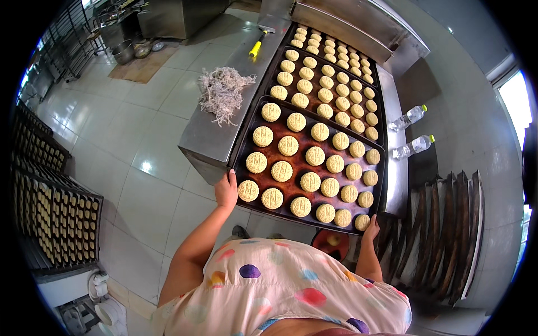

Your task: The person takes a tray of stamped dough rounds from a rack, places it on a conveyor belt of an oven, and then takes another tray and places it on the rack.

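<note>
My left hand [227, 189] is closed on the left corner of a dark baking tray [300, 164], and my right hand [370, 227] grips its right corner. Rows of pale round stamped pastries [315, 155] sit on it. Beyond lie more trays of similar pastries [326, 82], in line on a steel bench. On the steel ledge [208, 145] at left are a pile of pale stringy material [221, 89] and a yellow-handled scraper [256, 49]. Two clear capped bottles [416, 145] lie along the right ledge [395, 185].
Racks of loaded trays [61, 224] stand at far left on tiled floor [143, 140]. Dark trays [440, 235] lean upright at right by the wall. A red basin [330, 243] is partly visible below the held tray. Steel bowls [123, 51] and equipment [159, 22] are at back left.
</note>
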### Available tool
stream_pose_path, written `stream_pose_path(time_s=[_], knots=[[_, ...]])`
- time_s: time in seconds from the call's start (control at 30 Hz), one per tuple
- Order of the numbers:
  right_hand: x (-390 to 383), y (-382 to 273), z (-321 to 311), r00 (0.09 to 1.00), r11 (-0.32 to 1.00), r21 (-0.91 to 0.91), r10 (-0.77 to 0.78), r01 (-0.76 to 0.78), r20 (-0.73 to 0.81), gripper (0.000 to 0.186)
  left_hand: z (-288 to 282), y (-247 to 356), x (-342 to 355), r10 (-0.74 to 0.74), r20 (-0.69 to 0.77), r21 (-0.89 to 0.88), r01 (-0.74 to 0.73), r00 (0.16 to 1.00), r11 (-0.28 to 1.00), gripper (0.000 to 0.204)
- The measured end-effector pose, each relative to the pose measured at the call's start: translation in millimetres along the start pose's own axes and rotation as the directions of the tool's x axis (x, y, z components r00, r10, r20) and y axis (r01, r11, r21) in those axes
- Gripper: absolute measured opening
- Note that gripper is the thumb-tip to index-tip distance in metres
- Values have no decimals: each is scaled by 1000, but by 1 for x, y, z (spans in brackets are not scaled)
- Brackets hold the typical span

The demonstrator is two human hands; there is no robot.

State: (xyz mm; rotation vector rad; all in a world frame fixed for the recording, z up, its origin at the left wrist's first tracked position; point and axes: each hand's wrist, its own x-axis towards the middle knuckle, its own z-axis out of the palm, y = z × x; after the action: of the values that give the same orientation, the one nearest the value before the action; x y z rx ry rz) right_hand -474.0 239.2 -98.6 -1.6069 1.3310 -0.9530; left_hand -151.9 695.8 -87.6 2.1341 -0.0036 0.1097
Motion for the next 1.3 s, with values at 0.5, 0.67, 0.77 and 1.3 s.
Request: stream_pose_path(time_s=[0.5, 0.67, 0.77, 1.3], knots=[[-4, -2, 1, 998, 997, 29, -68, 68, -2, 49, 0, 2, 1, -13, 29, -2, 13, 999, 1000, 46], [-2, -4, 1, 999, 998, 55, 24, -26, 38, 48, 3, -1, 2, -3, -5, 2, 3, 1000, 1000, 45], [-1, -4, 1, 998, 996, 83, 31, -35, 47, 48, 6, -2, 1, 12, -32, -14, -12, 999, 1000, 45], [-4, -8, 5, 1000, 999, 46, -14, 15, -26, 51, 9, -3, 11, -50, 34, 22, 49, 998, 999, 56]])
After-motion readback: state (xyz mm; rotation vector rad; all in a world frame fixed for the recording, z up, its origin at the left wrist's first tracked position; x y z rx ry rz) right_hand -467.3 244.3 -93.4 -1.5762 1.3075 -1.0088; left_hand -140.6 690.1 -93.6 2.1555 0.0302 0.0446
